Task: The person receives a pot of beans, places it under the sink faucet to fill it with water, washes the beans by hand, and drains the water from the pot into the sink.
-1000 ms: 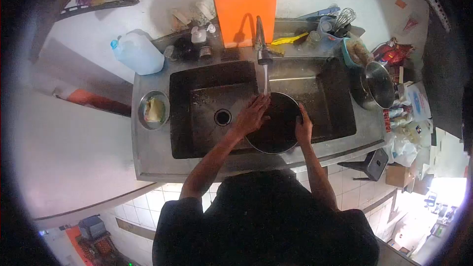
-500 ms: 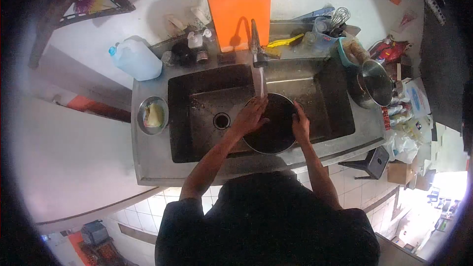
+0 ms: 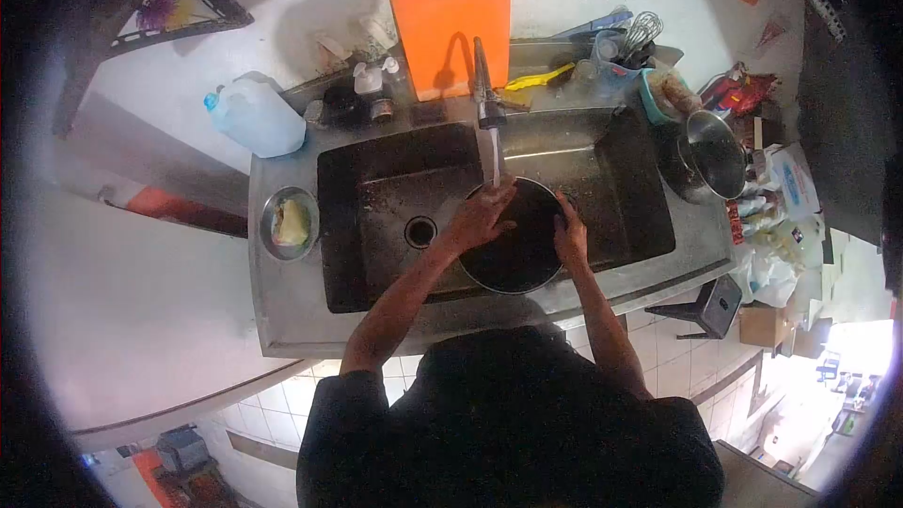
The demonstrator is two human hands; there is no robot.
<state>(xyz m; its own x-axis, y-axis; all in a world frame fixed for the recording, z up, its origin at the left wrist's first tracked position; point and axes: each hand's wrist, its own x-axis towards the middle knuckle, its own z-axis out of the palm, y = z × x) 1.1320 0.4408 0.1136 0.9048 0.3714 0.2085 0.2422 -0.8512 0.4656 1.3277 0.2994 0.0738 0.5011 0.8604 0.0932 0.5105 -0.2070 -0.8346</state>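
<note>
A dark round pan (image 3: 517,259) with a thin light rim sits over the middle of the double sink (image 3: 390,155). Water runs from the tap (image 3: 485,85) in a stream that meets my left hand (image 3: 482,218) at the pan's far left side. That hand lies over the rim, fingers stretched out and thumb apart. On the right side, my right hand (image 3: 570,237) grips the pan's edge, with the fingers inside and partly hidden in shadow. The pan's inside is too dark to make out.
Left of the sink stands a metal bowl (image 3: 291,246) holding a sponge-like thing. Behind are a plastic jug (image 3: 254,118), an orange cutting board (image 3: 453,33) and a whisk (image 3: 643,30). A metal pot (image 3: 710,152) stands at the right, with a black stool (image 3: 720,306) below.
The view has shifted slightly, so everything sits a little further left. Both hands stay at the same places on the pan, and water still runs.
</note>
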